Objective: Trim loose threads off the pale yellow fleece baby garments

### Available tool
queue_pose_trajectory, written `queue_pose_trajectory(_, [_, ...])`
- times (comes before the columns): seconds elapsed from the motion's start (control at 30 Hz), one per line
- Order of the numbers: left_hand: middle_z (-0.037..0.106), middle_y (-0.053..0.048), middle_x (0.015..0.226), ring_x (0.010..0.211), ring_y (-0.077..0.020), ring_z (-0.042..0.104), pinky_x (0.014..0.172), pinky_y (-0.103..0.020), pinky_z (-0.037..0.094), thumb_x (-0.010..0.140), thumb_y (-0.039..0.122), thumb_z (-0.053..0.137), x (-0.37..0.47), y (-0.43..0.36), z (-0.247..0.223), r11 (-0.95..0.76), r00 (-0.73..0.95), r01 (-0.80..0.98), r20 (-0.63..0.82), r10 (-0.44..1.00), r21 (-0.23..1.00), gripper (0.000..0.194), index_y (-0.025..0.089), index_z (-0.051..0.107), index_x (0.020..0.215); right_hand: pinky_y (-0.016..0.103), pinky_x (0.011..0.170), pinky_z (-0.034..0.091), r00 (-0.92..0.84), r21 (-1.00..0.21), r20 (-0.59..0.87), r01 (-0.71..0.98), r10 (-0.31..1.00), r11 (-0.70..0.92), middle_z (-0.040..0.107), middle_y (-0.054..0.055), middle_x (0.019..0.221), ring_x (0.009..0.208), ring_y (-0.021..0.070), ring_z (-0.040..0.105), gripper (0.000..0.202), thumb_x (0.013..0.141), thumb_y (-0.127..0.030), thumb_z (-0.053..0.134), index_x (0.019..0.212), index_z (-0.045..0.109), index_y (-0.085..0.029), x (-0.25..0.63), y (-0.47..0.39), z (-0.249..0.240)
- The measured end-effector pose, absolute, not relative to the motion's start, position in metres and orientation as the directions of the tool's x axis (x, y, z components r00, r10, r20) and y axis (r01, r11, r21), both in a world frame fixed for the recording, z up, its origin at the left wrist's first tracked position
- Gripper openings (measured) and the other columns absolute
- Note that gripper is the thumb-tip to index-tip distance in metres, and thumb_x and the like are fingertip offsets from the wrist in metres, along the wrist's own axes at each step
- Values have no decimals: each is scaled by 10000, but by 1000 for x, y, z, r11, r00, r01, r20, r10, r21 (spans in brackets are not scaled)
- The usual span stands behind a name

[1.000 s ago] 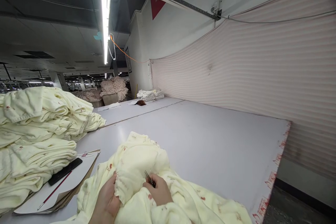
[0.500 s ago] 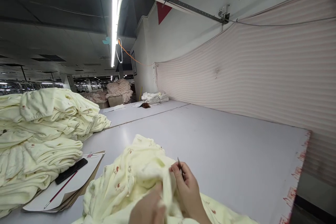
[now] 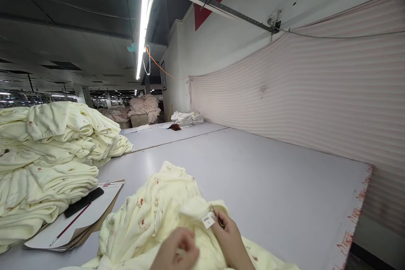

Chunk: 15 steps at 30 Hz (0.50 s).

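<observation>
A pale yellow fleece garment point(image 3: 148, 215) with small red and brown prints lies bunched in front of me. My right hand point(image 3: 226, 232) keeps a pair of dark thread snips point(image 3: 220, 221) in its palm. Between its thumb and fingers it pinches the garment's edge beside a small white label point(image 3: 208, 220) with printed marks. Left of it, my left hand point(image 3: 177, 249) hovers over the cloth with curled fingers, slightly blurred. Whether anything is between those fingers is hidden.
Folded yellow garments point(image 3: 60, 147) form a tall pile at left. Beside it lie a paper stack point(image 3: 88, 219), a black phone point(image 3: 84, 202) and a red pencil point(image 3: 70, 224). White folded cloths point(image 3: 186, 118) and a brown tuft point(image 3: 175, 127) sit far back on the table point(image 3: 268, 185). Striped fabric point(image 3: 300, 88) hangs along the wall.
The garment's edge has been turned up, so the white label now shows by my right hand. My left hand has moved slightly down, away from the fold. The view has shifted a little.
</observation>
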State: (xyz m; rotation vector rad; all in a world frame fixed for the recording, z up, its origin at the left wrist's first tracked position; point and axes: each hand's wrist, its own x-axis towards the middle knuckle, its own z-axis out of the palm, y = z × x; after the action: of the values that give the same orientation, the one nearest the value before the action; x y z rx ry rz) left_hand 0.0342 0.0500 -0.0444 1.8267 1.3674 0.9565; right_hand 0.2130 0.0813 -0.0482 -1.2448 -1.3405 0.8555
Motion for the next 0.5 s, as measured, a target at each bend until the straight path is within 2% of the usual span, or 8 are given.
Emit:
queue_pose_trajectory(0.07, [596,-114,1129,945,-253,603,547,-262,467,794,499,502,31,56,-28,-9,-16,359,15,1000,933,287,242,490,922,265,611,429,130,-980,176,116,976,161,621,-3,684,708,218,578,361,798,-544,504,771,621,-203,219,75,-42])
queue_pose_trajectory(0.1, [534,-129,1225,1016,-264,573,566,-265,473,780,516,526,32,60,-21,52,-85,304,-27,996,951,379,243,467,1036,266,616,439,128,-988,151,50,980,145,645,4,701,726,228,590,396,782,-572,526,803,643,-194,219,71,-40])
queue_pose_trajectory(0.17, [379,-126,1413,1157,-285,493,651,-286,482,733,495,606,35,69,-10,41,-107,254,-14,994,966,601,266,389,1244,267,624,453,105,-984,128,-109,986,139,676,15,717,742,239,596,424,711,-584,623,811,681,-176,216,62,-35])
queue_pose_trajectory(0.2, [358,-117,1441,1184,-290,473,686,-294,479,724,478,621,37,73,-6,11,-76,233,7,997,972,635,269,388,1276,267,620,456,91,-971,131,-187,987,147,681,17,709,733,237,592,423,670,-574,672,794,693,-170,213,59,-34])
queue_pose_trajectory(0.27, [490,-114,1344,1147,-281,500,754,-309,463,733,476,609,41,80,-3,-43,-5,184,45,999,982,533,238,499,1196,265,590,455,91,-941,139,-297,986,160,670,16,677,677,218,577,423,614,-566,726,755,697,-168,208,55,-32])
queue_pose_trajectory(0.37, [672,-79,997,959,-250,585,803,-324,445,733,520,591,44,84,-3,-57,97,89,49,994,994,400,195,613,964,262,527,441,201,-917,88,-367,976,158,618,2,620,602,197,554,438,603,-599,722,740,664,-187,211,56,-28])
queue_pose_trajectory(0.5, [692,-40,830,764,-210,630,696,-303,468,672,486,678,42,72,-1,57,221,-80,-38,975,995,401,181,616,926,235,466,382,419,-962,93,-195,903,190,499,-48,552,520,150,473,392,675,-602,654,707,578,-218,232,64,-18])
